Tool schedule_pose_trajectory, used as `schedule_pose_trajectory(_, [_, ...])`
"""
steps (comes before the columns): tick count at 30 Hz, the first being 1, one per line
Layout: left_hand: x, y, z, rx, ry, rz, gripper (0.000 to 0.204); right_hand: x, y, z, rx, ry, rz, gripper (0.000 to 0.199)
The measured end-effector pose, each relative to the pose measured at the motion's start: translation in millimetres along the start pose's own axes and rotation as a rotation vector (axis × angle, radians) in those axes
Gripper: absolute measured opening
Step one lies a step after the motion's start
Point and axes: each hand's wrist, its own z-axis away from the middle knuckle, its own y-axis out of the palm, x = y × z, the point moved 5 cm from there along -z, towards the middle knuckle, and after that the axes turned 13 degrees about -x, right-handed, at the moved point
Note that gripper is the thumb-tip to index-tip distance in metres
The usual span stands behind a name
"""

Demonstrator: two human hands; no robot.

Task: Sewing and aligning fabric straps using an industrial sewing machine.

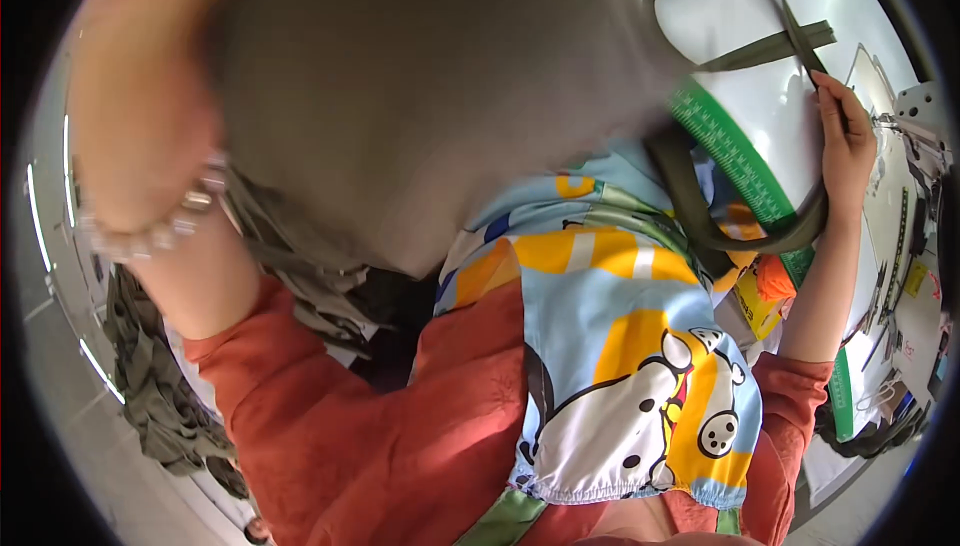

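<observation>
Olive fabric (pixel 420 96) drapes close over my raised left hand (pixel 140 76), whose grip I cannot tell; my right hand (pixel 848 146) pinches the olive webbing strap (pixel 760 46) on the white desk (pixel 780 106), soft, light, probably best held by its edge.

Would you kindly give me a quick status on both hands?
Right hand pressing olive strap on white table. Left hand out of view, arm raised under grey fabric. Green ruler beside strap.
</observation>
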Motion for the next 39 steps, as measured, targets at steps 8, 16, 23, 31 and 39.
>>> schedule_pose_trajectory(8, [153.3,121.5,156.8,0.146,-0.366,-0.048,0.022,-11.3,0.9,-0.6,0.003,-0.018,-0.069,0.022])
schedule_pose_trajectory(16, [396.6,51.0,354.0,-0.419,-1.118,0.617,0.026,-27.5,1.3,-4.5,0.062,0.006,-0.079,0.025])
schedule_pose_trajectory(23, [401.8,-36.5,506.7,-0.894,-1.475,0.023,0.026,-26.3,-0.8,-4.3,0.011,-0.012,-0.042,0.025])
schedule_pose_trajectory(31, [454.4,-42.6,522.1,-0.794,-1.420,-0.193,0.025,-6.6,6.5,2.7,0.078,0.033,-0.077,0.027])
schedule_pose_trajectory(39, [512.9,110.8,319.2,-0.242,-1.103,-0.160,0.025,14.2,4.5,-5.3,0.029,-0.210,0.111,0.016])
